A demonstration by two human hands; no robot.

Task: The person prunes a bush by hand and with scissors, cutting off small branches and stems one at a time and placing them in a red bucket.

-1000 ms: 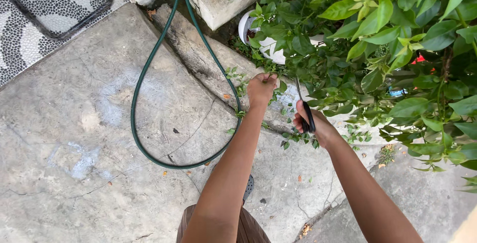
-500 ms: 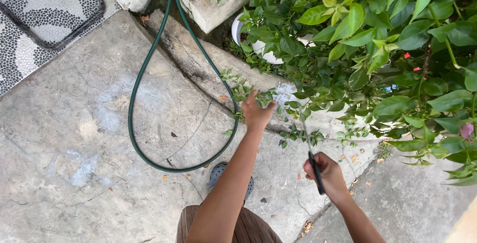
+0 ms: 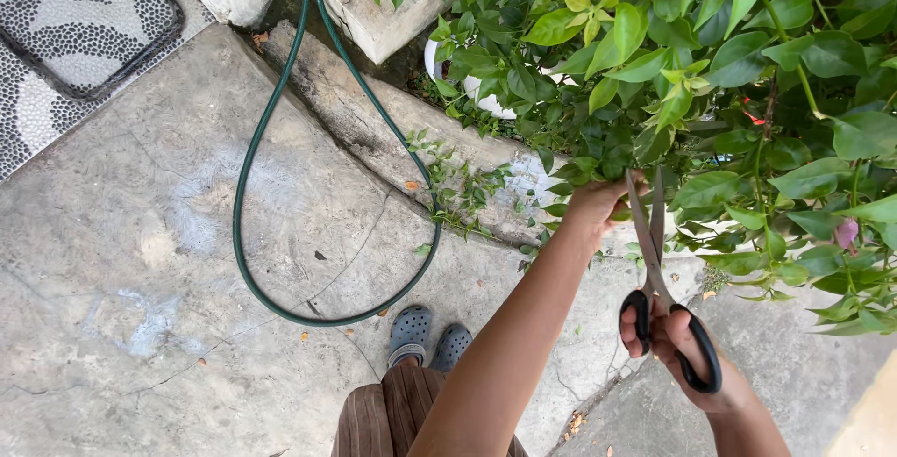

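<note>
Head view: left hand (image 3: 592, 203) gripping bush (image 3: 710, 64) twig; right hand (image 3: 687, 349) clamped on scissors (image 3: 654, 261); hose (image 3: 280, 167) nearby.

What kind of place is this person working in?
Most likely a home garden or yard. A green garden hose loops across a cracked concrete floor, a leafy shrub grows beside it, and the right hand holds scissors at its twigs.
</note>
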